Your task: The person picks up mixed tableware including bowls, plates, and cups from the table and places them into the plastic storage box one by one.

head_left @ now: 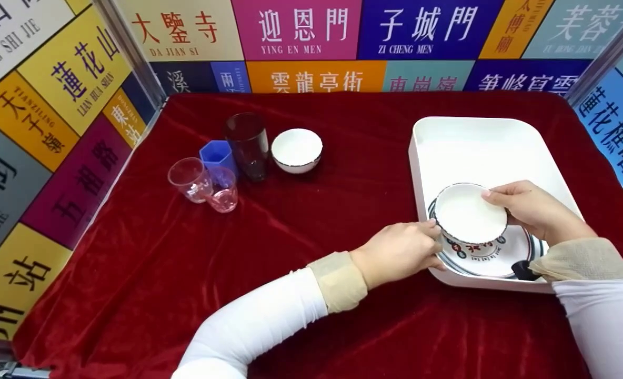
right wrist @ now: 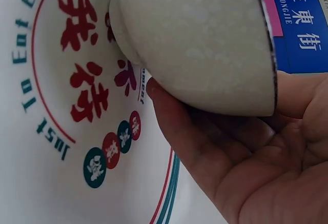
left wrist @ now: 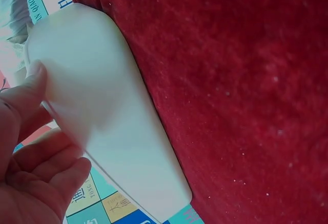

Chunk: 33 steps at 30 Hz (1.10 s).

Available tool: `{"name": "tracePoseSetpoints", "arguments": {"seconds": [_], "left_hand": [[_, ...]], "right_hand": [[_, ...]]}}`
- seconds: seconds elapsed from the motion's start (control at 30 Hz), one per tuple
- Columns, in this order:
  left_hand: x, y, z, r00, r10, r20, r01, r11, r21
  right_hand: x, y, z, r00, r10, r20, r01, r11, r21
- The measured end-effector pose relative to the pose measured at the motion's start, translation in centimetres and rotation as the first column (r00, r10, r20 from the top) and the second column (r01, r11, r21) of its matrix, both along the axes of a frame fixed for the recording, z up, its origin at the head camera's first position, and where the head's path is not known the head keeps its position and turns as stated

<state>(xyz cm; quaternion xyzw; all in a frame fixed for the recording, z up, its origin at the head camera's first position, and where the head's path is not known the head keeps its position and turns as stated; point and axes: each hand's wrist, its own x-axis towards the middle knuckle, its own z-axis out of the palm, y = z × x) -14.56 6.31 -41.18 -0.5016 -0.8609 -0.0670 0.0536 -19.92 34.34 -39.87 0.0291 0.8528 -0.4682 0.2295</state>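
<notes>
My right hand [head_left: 540, 210] pinches the rim of a white bowl [head_left: 472, 213] with a dark edge, thumb on the rim and fingers beneath. The bowl is over a white plate [head_left: 488, 260] with teal bands and red lettering, which lies in the near end of a white tray [head_left: 480, 142]. In the right wrist view, the bowl [right wrist: 200, 44] is tilted beside the plate's printed face [right wrist: 56, 188]. At the tray's left wall, my left hand [head_left: 403, 250] has its fingertips right by the bowl's rim. Its fingers are loosely bent around the tray wall [left wrist: 118, 106] in the left wrist view.
Another white bowl [head_left: 297, 150] stands at the back left, beside a tall dark cup [head_left: 247, 147]. Next to them are a blue hexagonal cup [head_left: 218, 153], a clear cup [head_left: 190, 179] and a pinkish clear cup [head_left: 223, 196]. Red cloth [head_left: 311, 231] covers the table; lettered panels surround it.
</notes>
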Motion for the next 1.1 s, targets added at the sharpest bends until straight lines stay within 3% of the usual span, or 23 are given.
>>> {"name": "tracePoseSetpoints", "arguments": {"seconds": [0.7, 1.1], "left_hand": [[-0.2, -0.1, 0.1, 0.999, 0.011, 0.038, -0.011, 1.000, 0.017], [0.0, -0.3, -0.9, 0.999, 0.001, -0.046, 0.000, 1.000, 0.027]], "right_hand": [[-0.4, 0.4, -0.6, 0.999, 0.009, 0.049, -0.009, 1.000, 0.013], [-0.3, 0.4, -0.7, 0.996, 0.032, 0.077, -0.035, 0.999, 0.031]]}}
